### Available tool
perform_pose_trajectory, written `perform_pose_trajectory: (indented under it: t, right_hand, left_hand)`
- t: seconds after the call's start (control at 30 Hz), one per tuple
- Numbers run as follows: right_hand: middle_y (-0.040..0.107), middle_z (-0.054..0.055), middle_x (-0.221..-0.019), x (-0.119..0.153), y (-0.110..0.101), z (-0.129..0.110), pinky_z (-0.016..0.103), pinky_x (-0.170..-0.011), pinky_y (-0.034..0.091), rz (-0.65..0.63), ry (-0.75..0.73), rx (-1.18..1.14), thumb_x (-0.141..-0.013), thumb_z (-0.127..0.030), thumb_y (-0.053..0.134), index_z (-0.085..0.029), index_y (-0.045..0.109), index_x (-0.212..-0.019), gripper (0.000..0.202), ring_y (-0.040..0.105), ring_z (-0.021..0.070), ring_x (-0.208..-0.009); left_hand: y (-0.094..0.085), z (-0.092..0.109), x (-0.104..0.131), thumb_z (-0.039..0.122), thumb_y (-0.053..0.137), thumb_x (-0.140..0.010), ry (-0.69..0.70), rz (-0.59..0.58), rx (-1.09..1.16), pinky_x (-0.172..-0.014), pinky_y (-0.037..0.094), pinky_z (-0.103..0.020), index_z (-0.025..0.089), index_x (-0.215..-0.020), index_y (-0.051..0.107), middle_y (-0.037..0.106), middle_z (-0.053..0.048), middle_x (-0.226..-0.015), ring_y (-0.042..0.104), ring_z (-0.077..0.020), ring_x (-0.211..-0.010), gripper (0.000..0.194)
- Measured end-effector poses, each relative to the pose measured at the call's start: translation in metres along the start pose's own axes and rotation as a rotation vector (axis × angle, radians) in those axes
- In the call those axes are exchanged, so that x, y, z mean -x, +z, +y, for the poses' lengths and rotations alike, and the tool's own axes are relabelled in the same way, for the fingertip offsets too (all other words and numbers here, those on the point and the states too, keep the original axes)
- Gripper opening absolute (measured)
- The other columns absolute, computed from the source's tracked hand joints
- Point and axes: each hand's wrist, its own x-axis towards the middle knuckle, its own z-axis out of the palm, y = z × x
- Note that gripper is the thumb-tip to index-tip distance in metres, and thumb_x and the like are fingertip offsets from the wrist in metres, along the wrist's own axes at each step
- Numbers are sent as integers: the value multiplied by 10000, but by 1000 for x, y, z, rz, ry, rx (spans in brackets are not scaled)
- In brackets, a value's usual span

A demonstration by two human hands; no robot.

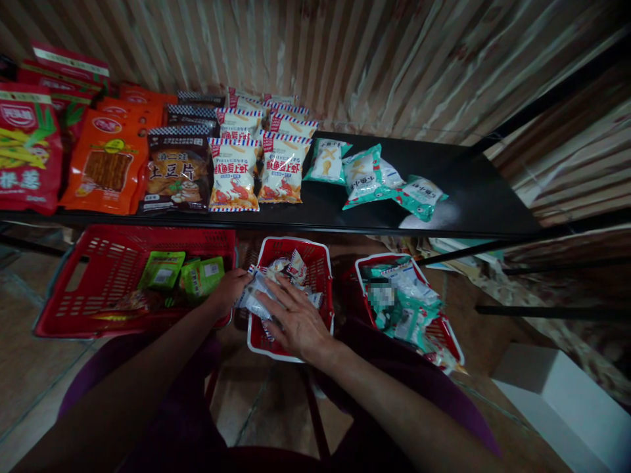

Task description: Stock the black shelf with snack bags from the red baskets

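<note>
My left hand (231, 292) is closed on the left edge of a silvery white snack bag (257, 295), which lies at the left rim of the small red basket (290, 243). Over the same bag, my right hand (298, 322) rests palm down with its fingers spread out. More white snack bags (297, 268) with striped ends lie in that basket, partly hidden beneath my right hand. Bags of the same striped kind, white prawn snacks (280, 167), stand in rows on the black shelf (315, 220) above.
A larger red basket (64, 295) with green packets (202, 279) stands at left. At right, another small basket (359, 269) holds teal snack bags (414, 315). Red, orange and brown packs (175, 174) and loose teal bags (365, 174) line the shelf. A white box (566, 407) sits lower right.
</note>
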Motion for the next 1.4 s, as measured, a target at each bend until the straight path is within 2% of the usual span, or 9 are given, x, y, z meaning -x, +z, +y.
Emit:
perform_pose_trajectory:
  t: [0.13,0.27,0.43,0.57,0.73,0.93,1.13,1.27,1.4]
  right_hand:
    - [232,99,-1499,-1,6,-6,519,-1089,200,-158,19,12,-760,-389,624,-216,358,-1374,692,119,303,-1382]
    - [184,131,-1508,0,10,-3,526,-1102,141,-228,56,-8,-719,-416,667,-193,274,-1413,828,99,321,-1384]
    - [134,129,-1518,1,15,-2,549,-1095,138,-257,86,-16,-732,-296,661,-206,207,-1435,841,76,333,-1386]
    - [151,121,-1517,2,14,-4,541,-1074,202,-301,167,-21,-775,-117,521,-233,191,-1440,751,144,331,-1375]
    - [249,192,-1473,1,13,-3,510,-1051,276,-253,246,-113,-768,-94,460,-140,227,-1429,702,245,315,-1343]
    - [573,97,-1211,-10,2,9,396,-914,438,-94,487,-677,-690,-153,542,-189,335,-1368,710,563,235,-1043]
    - [662,-8,-831,-20,-11,10,289,-638,486,26,894,-1347,-601,-178,593,-208,506,-1171,578,612,165,-685]
    - [661,-5,-745,-23,-13,9,289,-642,482,50,892,-1638,-554,-144,604,-174,556,-1032,482,616,156,-633]
    - [670,9,-718,-25,-12,13,274,-674,483,47,910,-1774,-548,-125,602,-151,568,-936,390,622,146,-632]
  left_hand:
    - [3,-5,-2,424,599,-574,-34,-31,80,-499,368,-250,154,-653,590,582,2,-562,522,-145,-526,281]
    - [2,-4,0,392,641,-543,-88,-55,137,-480,364,-253,159,-614,582,571,12,-508,510,-137,-475,250]
    - [-2,-2,0,299,657,-540,-154,-82,186,-452,352,-248,171,-541,565,538,30,-436,494,-127,-428,158]
    - [-2,-4,-5,251,668,-542,-210,-91,196,-446,356,-249,162,-540,563,553,18,-432,517,-139,-428,137]
    - [-2,-4,-6,252,685,-547,-237,-126,238,-481,415,-248,145,-606,580,593,2,-506,566,-148,-485,161]
    - [-7,3,-4,461,593,-714,-263,-147,352,-582,518,-318,146,-722,583,640,-59,-640,610,-169,-561,315]
    - [-6,4,-2,358,706,-652,-122,-185,334,-616,514,-283,155,-815,572,638,-36,-719,620,-149,-621,292]
    - [-5,5,0,334,723,-649,-97,-130,337,-636,511,-296,154,-890,552,636,-28,-701,613,-142,-622,346]
    - [-6,7,2,358,708,-677,-100,-133,317,-631,512,-299,148,-932,556,649,-40,-741,612,-144,-639,364]
